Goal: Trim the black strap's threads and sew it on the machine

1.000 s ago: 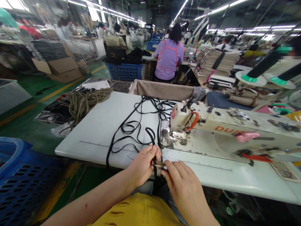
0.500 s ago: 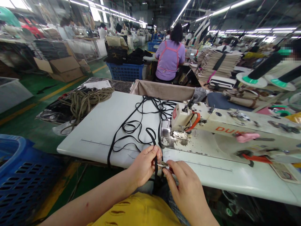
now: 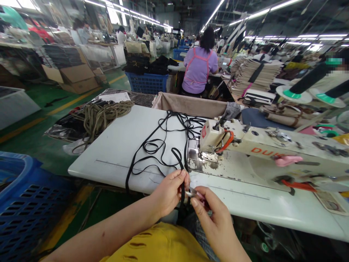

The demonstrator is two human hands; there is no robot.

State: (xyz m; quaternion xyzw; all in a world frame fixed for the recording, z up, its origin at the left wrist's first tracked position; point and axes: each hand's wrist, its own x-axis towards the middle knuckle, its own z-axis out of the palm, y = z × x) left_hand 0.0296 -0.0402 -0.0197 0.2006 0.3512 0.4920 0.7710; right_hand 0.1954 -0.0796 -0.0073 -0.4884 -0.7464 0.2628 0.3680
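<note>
Left hand (image 3: 169, 191) pinching strap (image 3: 182, 194), right hand (image 3: 214, 214) near

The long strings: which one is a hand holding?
The flat black fabric string, pinched by the left hand; the tangled olive-brown fabric strings lie untouched at the white tabletop's left.

The strap (image 3: 183, 189) is plain black, and so are the loops spread over the desk (image 3: 122, 142), whose pale greenish-white top carries a dark printed ruler scale. The small tool (image 3: 192, 192) shows a silvery metal end and a pinkish handle. The sewing machine (image 3: 240, 142) is cream, lettered in orange, with an orange-red guard (image 3: 228, 141) and a pink cloth (image 3: 287, 160); brownish stains mottle its bed. The bundled cords (image 3: 100, 118) are olive-brown, the near basket (image 3: 16, 185) bright blue, the wearer's garment (image 3: 166, 238) mustard yellow. A co-worker's lilac top (image 3: 196, 71) is crossed by coral-pink straps. Yellow lines stripe the green floor (image 3: 109, 207).
</note>
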